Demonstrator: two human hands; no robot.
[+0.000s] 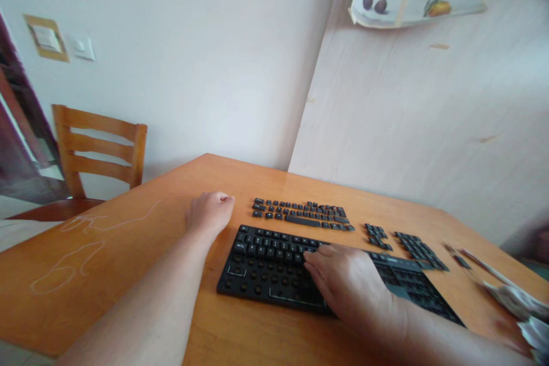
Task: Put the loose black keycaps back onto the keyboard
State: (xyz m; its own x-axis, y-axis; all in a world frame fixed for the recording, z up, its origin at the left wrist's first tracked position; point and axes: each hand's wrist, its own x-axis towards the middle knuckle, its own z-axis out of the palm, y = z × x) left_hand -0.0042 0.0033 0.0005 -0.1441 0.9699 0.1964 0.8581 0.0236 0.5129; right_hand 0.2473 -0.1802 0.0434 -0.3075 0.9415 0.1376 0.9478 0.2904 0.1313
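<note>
A black keyboard (291, 299) lies on the wooden table in front of me. Keycaps fill its upper rows at the left, while the lower rows show bare key sockets. My right hand (349, 271) reaches over its middle, fingers bent and pressed together, the tips down on a keycap at the end of a filled row. Part of the keyboard is hidden under this hand. Left of the loose keycaps (302, 220), my left hand (210, 210) is closed near the table top; whatever its fingers may hold is hidden. The loose keycaps are laid out in rows behind the keyboard.
Two smaller groups of keycaps (377, 236) (420, 250) lie behind the keyboard's right part. Farther right are a brush-like tool (457, 255), a long thin stick (489, 269) and a crumpled cloth or bag (508, 300). A wooden chair (103, 148) stands left of the table (240, 174), with walls behind.
</note>
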